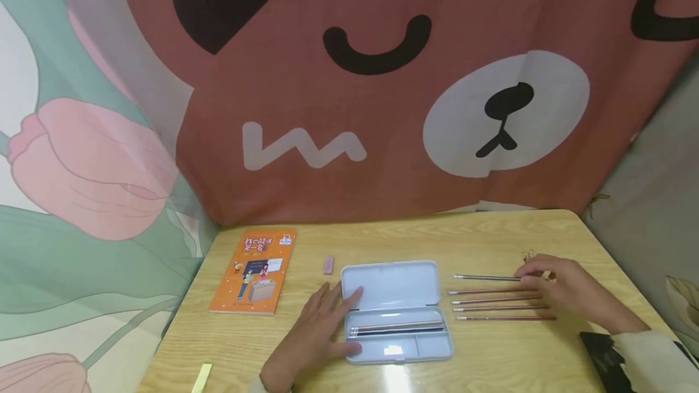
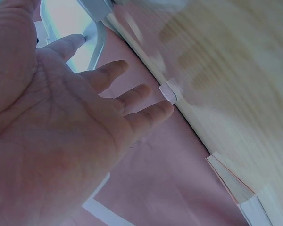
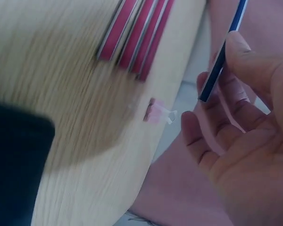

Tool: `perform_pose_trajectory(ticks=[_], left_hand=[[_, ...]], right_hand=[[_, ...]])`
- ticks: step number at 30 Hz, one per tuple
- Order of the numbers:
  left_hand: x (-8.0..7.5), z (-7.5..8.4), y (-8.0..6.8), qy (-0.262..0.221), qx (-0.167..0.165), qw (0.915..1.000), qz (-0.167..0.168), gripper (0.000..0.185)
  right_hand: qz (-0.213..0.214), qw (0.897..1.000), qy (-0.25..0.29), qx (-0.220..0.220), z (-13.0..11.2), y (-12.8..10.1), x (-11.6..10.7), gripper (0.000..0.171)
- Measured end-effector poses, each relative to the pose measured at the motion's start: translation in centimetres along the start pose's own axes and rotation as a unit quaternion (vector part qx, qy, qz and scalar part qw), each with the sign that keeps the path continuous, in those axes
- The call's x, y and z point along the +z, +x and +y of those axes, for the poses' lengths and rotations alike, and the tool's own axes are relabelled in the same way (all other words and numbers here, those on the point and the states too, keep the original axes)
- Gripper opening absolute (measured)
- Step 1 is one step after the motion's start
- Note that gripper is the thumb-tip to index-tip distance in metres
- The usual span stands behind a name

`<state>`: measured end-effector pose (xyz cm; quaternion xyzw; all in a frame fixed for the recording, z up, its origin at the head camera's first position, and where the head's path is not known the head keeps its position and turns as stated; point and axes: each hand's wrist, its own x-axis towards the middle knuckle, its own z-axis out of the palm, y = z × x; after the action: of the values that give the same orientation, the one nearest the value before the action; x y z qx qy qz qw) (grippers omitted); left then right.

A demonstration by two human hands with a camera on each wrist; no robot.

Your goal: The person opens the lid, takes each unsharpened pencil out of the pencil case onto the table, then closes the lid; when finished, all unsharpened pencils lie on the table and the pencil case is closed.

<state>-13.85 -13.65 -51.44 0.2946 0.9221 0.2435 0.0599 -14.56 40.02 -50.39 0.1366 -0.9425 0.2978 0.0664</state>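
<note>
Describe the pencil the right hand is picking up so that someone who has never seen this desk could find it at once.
Start at the open pale-blue pencil case in the middle of the wooden table and look to its right, where five pencils lie in a row. The right hand pinches the dark pencil farthest from the person. Its four neighbours, the red pencils, are reddish; this one is dark blue.

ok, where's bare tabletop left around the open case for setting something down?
Free: between the orange book and the light-blue pencil case, apart from the small pink eraser and the left hand; also the strip along the wooden table's far edge. Crowded: right of the case, where red pencils lie under the right hand.
</note>
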Motion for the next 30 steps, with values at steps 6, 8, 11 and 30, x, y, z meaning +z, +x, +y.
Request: perform_pose_trajectory(ticks=[6, 8, 11, 30], left_hand=[[0.3, -0.1, 0.0, 0.001, -0.009, 1.0, -0.004, 0.099], [0.4, -0.2, 0.0, 0.003, -0.009, 0.9999, -0.004, 0.1], [0.5, -0.3, 0.1, 0.009, -0.01, 0.9999, -0.005, 0.1], [0.6, -0.6, 0.2, 0.014, -0.019, 0.9996, -0.012, 0.101]], right_hand=[[0.012, 0.996, 0.013, -0.087, 1.7, 0.8, 1.2, 0.031], [0.002, 0.995, 0.022, -0.096, 1.9, 1.1, 1.6, 0.028], [-0.027, 0.997, 0.028, -0.072, 1.8, 1.5, 1.9, 0.023], [-0.056, 0.997, -0.041, 0.038, -0.4, 2.3, 1.6, 0.017]])
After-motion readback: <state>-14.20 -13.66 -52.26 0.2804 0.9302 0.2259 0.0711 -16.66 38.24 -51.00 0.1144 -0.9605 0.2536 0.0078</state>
